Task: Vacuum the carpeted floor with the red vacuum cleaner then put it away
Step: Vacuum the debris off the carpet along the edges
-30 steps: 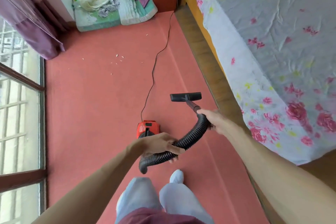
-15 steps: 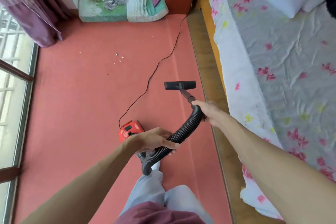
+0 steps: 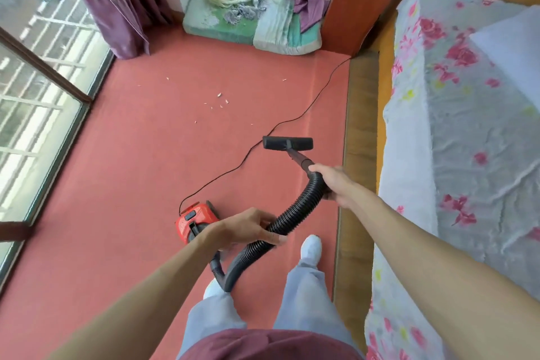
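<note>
The small red vacuum cleaner (image 3: 195, 221) sits on the red carpet (image 3: 131, 161) just ahead of my feet. Its black ribbed hose (image 3: 295, 213) loops from the body up to a short wand. My left hand (image 3: 248, 229) grips the hose in its middle. My right hand (image 3: 336, 183) holds the hose's top end at the wand. The black floor nozzle (image 3: 287, 143) is ahead of my right hand, low over the carpet. Small white scraps (image 3: 219, 102) lie scattered on the carpet beyond the nozzle.
The black power cord (image 3: 306, 114) runs across the carpet to the far right corner. A bed with a flowered sheet (image 3: 467, 140) and its wooden step (image 3: 359, 126) fill the right side. Folded bedding (image 3: 263, 26), purple curtains (image 3: 122, 9) and glass windows (image 3: 35, 96) border the far and left sides.
I have stepped forward and the view has tilted up toward the far wall. The vacuum body trails closer to my feet, and both hands keep their hold on the hose.
</note>
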